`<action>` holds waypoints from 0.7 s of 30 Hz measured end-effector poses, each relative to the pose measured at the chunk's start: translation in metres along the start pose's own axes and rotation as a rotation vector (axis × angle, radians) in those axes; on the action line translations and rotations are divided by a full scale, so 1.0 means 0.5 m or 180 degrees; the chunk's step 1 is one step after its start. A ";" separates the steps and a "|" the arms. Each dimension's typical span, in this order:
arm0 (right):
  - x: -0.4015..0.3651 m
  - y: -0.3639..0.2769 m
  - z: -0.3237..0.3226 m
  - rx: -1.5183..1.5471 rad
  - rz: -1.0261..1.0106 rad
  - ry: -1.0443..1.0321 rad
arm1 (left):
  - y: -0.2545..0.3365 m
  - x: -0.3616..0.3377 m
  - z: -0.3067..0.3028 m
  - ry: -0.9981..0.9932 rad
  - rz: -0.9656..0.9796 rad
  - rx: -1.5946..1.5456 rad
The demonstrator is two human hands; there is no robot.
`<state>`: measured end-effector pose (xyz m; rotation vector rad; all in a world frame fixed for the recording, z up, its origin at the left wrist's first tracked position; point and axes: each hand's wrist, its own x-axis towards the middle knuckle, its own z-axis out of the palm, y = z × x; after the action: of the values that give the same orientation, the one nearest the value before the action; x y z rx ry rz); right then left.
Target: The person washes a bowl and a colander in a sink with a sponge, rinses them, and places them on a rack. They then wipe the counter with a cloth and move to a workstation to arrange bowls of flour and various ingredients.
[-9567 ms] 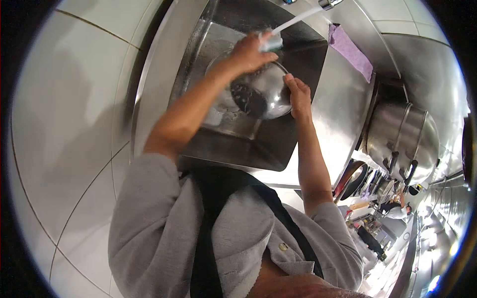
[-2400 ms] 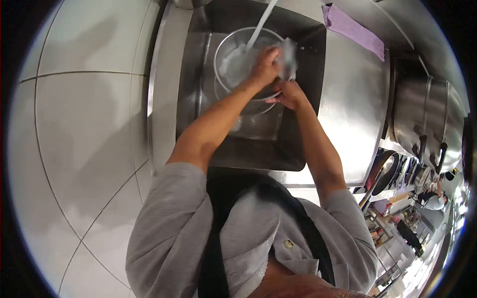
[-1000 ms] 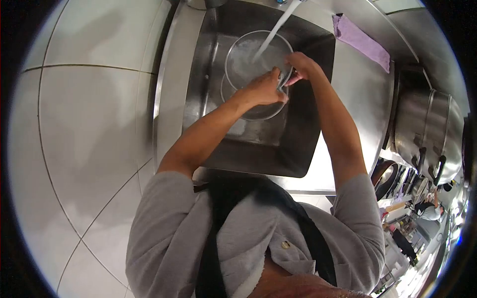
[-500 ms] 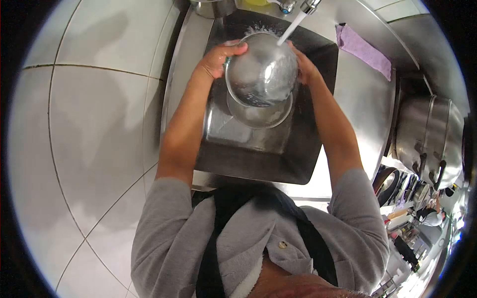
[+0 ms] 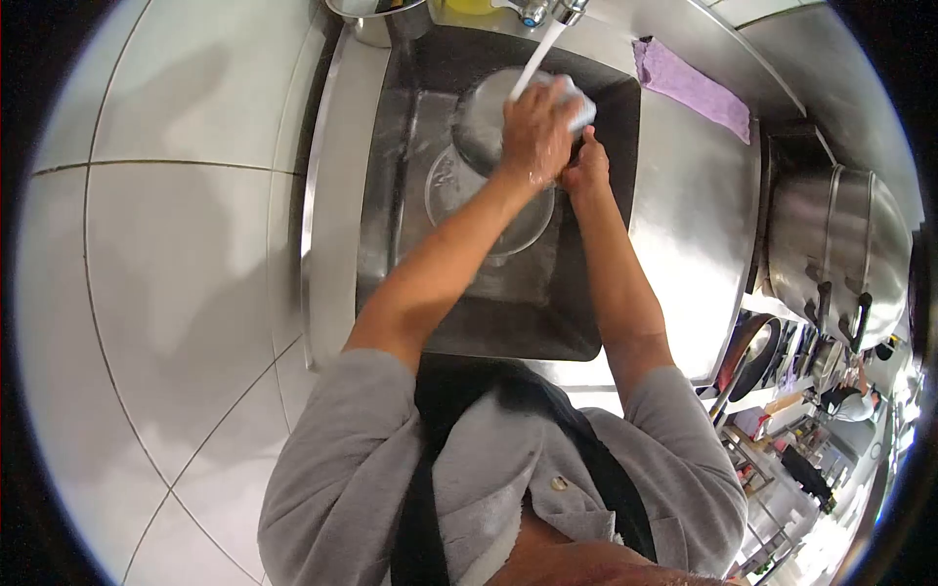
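A round metal bowl is tilted under the running tap water in the sink. My left hand reaches across it, its fingers on a blurred whitish cloth or sponge at the bowl's right side. Close by on the right, my right hand grips the bowl's edge, thumb up; part of that grip is hidden. Below the metal bowl, a clear round bowl rests in the sink, with water in or on it.
The tap stands at the sink's back edge. A metal pot is at the back left. A purple cloth lies on the steel counter. Large pots stand at the right; a person is far off.
My left hand has left the metal bowl's left rim and crossed to its right side, where the whitish thing now shows. The bowl has tilted, and my right hand is lower. The view has shifted slightly.
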<state>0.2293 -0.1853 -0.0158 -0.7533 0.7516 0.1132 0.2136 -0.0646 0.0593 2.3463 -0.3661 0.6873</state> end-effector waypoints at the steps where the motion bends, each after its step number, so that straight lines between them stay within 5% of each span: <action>1: 0.049 0.010 -0.047 0.0206 0.0084 -0.0080 | 0.009 -0.035 0.001 0.0027 0.0269 -0.0119; 3: 0.080 0.025 -0.069 0.0571 0.0231 -0.0077 | -0.006 -0.120 0.009 0.0097 0.0533 -0.0298; 4: -0.027 0.001 0.000 0.0214 0.0148 0.0215 | -0.030 -0.161 0.008 0.0128 0.0529 -0.0363; 6: -0.022 0.002 0.008 0.0532 0.0440 0.0612 | -0.109 -0.236 0.031 0.0494 -0.0226 -0.1082; 8: -0.061 0.005 0.018 0.0582 0.0402 0.0318 | -0.148 -0.262 -0.042 0.0421 -0.1418 -0.0758; 12: -0.057 0.023 0.026 -0.0087 -0.0068 -0.0720 | -0.203 -0.292 -0.105 -0.0056 -0.2634 -0.1414; 14: -0.070 0.034 0.059 -0.1708 -0.0645 -0.1038 | -0.173 -0.274 -0.156 -0.0176 -0.3138 -0.1789; 16: -0.136 0.029 0.129 -0.3642 -0.0572 -0.1257 | -0.208 -0.319 -0.131 -0.0093 -0.3057 -0.1796; 21: -0.122 0.104 0.085 -0.5582 -0.3424 -0.2206 | -0.158 -0.321 -0.182 -0.0501 -0.3080 -0.1480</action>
<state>0.1905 -0.1090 0.0145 -2.4901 -0.7323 0.0144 0.0805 0.0671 -0.0126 1.8135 0.4893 -0.0570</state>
